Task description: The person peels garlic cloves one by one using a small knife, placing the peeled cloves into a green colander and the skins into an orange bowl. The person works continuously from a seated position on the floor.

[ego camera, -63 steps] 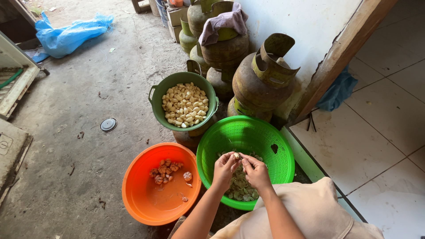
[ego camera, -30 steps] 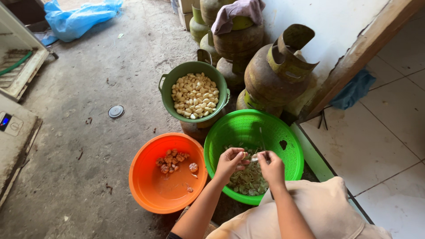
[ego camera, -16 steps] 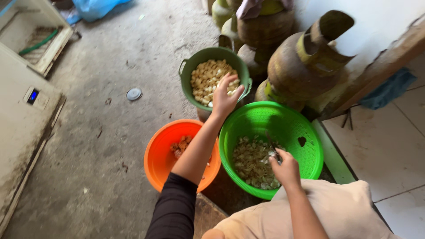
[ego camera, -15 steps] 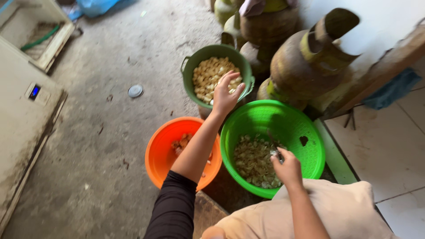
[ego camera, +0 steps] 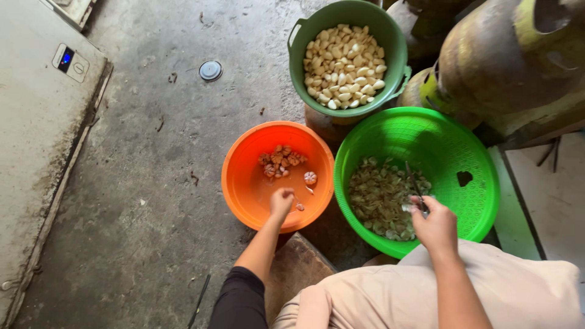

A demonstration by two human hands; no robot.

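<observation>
Left hand (ego camera: 281, 202) inside orange basin (ego camera: 244, 183), fingers curled over unpeeled garlic clove (ego camera: 300, 207) near front rim. Right hand (ego camera: 434, 226) over green basin (ego camera: 469, 146) of garlic skins (ego camera: 381, 195), fingers clamped on small knife (ego camera: 415, 186).

The left hand (ego camera: 281, 201), which half a second ago reached out over the dark green bucket (ego camera: 347, 58) of peeled cloves, has drawn back and now dips into the orange basin (ego camera: 244, 183), fingers down near a loose clove. Two seconds ago both hands worked together over the green basket (ego camera: 457, 146); only the right hand (ego camera: 434, 226) is there now, holding a thin knife (ego camera: 415, 183).
</observation>
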